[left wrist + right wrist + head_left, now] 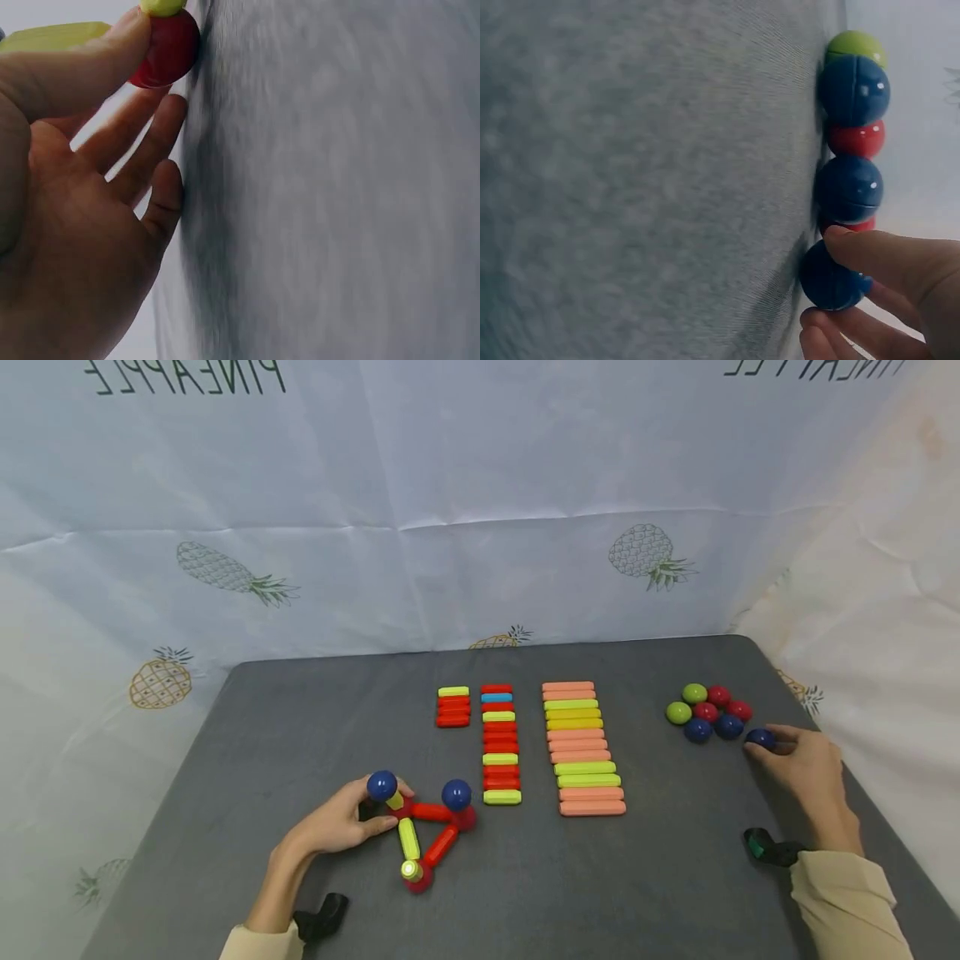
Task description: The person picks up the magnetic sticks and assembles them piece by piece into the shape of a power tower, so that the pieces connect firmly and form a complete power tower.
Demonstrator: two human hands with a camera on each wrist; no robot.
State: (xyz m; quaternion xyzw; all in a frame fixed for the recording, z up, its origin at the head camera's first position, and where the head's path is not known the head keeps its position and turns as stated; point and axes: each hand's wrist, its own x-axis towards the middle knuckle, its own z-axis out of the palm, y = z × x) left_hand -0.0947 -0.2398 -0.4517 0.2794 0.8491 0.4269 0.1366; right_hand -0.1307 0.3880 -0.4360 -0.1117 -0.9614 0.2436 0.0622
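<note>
Two hands: the left hand [341, 820] has thumb and fingers clamped on the left corner of a triangular frame [441, 845]; the right hand [813, 768] pinches a blue ball [761, 739].
Triangular frame: on the left front part of the surface [660, 877]; three red corner balls [417, 881], two blue top balls [456, 795], and five rods that can be seen, two red and three yellow-green.
Left wrist view: gives the palm and the lower fingers, spread apart, which the head view hides.
Right wrist view: gives the thumb and fingers on opposite sides of the blue ball; whether it touches the surface, I cannot tell.
Ball group [706, 712]: near the right hand; two green, three red, two blue in the head view, but only one green in the right wrist view.
Middle column [500, 737]: eleven rods, namely seven red, three yellow-green, one blue.
Right column [585, 745]: twelve rods, seven pink and five yellowish.
</note>
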